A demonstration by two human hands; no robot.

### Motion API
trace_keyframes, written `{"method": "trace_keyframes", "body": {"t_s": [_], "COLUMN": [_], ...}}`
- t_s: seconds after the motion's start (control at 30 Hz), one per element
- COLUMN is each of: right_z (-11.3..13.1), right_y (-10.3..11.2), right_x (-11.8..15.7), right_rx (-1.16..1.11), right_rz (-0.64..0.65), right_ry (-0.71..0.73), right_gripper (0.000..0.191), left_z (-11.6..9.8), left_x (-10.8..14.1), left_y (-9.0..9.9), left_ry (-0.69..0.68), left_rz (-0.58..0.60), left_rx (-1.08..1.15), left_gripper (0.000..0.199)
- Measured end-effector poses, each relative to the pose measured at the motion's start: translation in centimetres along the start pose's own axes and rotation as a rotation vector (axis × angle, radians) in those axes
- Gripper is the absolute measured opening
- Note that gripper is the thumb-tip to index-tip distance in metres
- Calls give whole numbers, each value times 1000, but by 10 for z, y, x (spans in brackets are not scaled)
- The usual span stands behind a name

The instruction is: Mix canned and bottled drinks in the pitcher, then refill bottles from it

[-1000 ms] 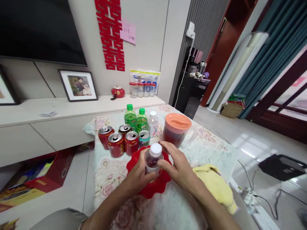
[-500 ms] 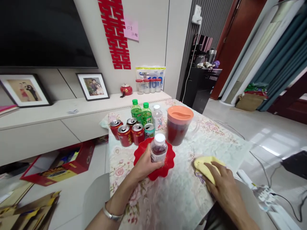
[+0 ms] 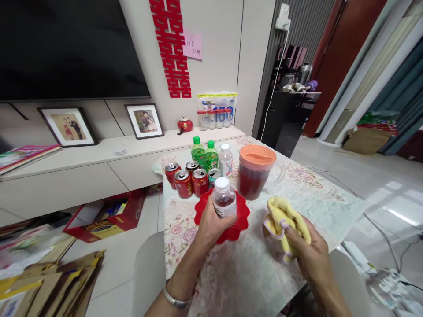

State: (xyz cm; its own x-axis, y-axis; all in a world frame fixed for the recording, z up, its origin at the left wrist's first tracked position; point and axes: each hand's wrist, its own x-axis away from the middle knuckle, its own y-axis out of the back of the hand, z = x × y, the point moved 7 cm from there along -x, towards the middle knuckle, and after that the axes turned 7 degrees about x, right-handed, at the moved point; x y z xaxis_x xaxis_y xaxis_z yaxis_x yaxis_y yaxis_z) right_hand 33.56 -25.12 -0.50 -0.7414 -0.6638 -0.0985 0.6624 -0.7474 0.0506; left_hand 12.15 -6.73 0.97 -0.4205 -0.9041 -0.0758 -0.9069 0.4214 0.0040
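Note:
My left hand (image 3: 211, 224) is wrapped round a clear bottle (image 3: 224, 201) with a white cap and a label. The bottle is upright over a red scalloped plate (image 3: 243, 215); whether its base touches the plate is hidden. In my right hand (image 3: 313, 246) a yellow cloth (image 3: 286, 218) with purple edging is bunched, held a little above the tablecloth (image 3: 251, 268). Behind the plate stand several red cans (image 3: 183, 185) and a teal can (image 3: 214, 175). To the right of them is a pitcher (image 3: 253, 178) of dark reddish liquid with an orange lid.
Two green-capped bottles (image 3: 210, 157) and another white-capped bottle (image 3: 226, 162) stand behind the cans. Beyond the table is a low cabinet (image 3: 145, 152) with framed photos (image 3: 144, 121) and red-lidded jars (image 3: 211, 119). Flattened cardboard (image 3: 62, 281) and a red box (image 3: 109, 218) lie on the floor at left.
My right hand has raised the yellow cloth off the tablecloth and turned it, so it now hangs bunched in the fingers. My left hand still holds the bottle. The view has swung left.

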Motion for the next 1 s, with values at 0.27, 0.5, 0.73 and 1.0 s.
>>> {"method": "trace_keyframes", "body": {"t_s": [0.27,0.5,0.73,1.0], "right_z": [-3,45,93,77], "right_y": [-33,-81,-114,-124], "right_x": [-6,1,-6,-41], "right_rx": [-281,-140,136,-312], "right_rz": [-18,79,77,270], "right_ry": [-127,162,461,26], "right_gripper": [55,56,69,55], "left_z": [-30,-30,-16,6], "left_x": [2,15,25,28], "left_y": [21,-10,-29,-38], "left_ry": [-77,-49,-157,-113], "left_rz": [-160,-138,-131,-74], "left_rx": [17,42,103,8], "left_gripper": [74,67,54,76]}}
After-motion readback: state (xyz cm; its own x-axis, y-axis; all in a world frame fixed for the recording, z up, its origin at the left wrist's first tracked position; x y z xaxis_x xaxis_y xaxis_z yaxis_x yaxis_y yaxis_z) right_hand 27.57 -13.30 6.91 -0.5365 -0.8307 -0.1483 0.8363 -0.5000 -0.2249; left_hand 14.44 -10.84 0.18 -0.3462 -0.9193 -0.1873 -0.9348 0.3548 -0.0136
